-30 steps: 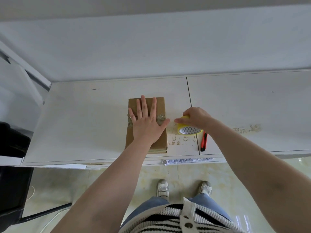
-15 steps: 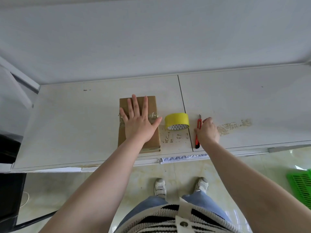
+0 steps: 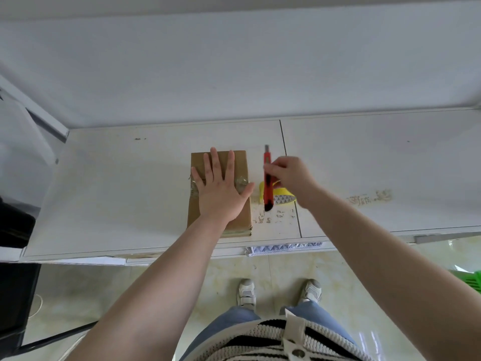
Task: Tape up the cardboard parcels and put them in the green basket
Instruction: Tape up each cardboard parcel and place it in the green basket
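Knife [image 3: 267, 178] now lifted in right hand [image 3: 291, 175]

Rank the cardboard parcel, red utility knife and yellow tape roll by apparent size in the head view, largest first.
1. cardboard parcel, largest though partly covered.
2. red utility knife, long but thin.
3. yellow tape roll, mostly hidden behind knife and right hand, so the last two are unsure.

Under my left hand [image 3: 221, 194] lies matt brown cardboard, the parcel [image 3: 240, 165], banded with crinkled glossy clear tape [image 3: 242, 181]. My right hand [image 3: 291, 175] grips a smooth red plastic knife [image 3: 268, 188] with a metal blade, above a shiny yellow tape roll [image 3: 282, 198].
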